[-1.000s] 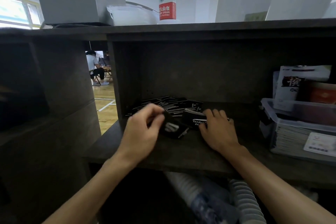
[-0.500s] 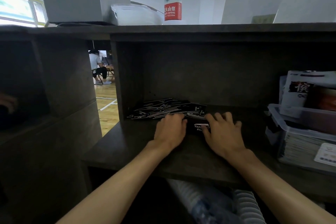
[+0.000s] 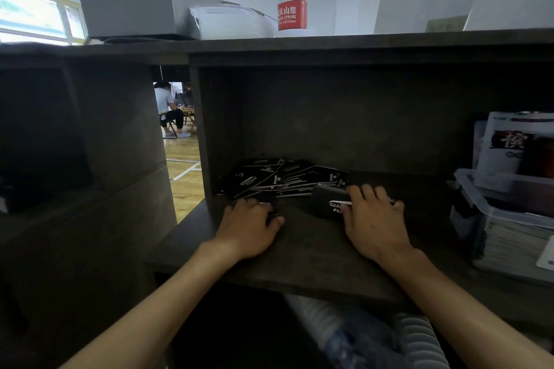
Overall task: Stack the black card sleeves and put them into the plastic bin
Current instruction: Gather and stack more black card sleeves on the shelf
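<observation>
Sleeves (image 3: 328, 204) (stacked) — under right fingers (image 3: 364, 193).

The plastic bin (image 3: 509, 219) runs off the right edge; the left hand (image 3: 248, 229) hides whatever its fingers touch.
</observation>
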Available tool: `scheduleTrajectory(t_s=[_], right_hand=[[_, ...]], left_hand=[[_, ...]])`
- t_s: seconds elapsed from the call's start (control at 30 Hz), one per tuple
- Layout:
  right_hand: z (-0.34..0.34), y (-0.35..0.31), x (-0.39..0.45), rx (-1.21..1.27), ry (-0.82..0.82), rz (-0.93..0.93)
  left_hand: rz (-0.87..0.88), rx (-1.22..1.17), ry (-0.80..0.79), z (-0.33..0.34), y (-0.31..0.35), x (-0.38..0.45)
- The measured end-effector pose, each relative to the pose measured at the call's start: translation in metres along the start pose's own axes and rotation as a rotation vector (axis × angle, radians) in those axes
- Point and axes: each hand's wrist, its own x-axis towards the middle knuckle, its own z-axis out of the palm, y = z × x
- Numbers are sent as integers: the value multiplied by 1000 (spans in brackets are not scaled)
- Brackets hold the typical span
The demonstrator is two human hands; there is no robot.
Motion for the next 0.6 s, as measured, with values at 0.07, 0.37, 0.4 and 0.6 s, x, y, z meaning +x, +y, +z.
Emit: scheduleTrajectory(t_s=[0.07,0.37,0.4,0.6], right_hand=[[-2,0,-1,16,-2,4],[1,0,0,79,-4,28],[2,0,1,95,-8,34],[-2,2,-1,145,-2,25]], left_hand=[[37,-64,78,-5,-2,2],[-150,-107,-81,-4,-26,82],[-135,-77,-104,2,-22,85],[97,-61,-4,10,-6,56]])
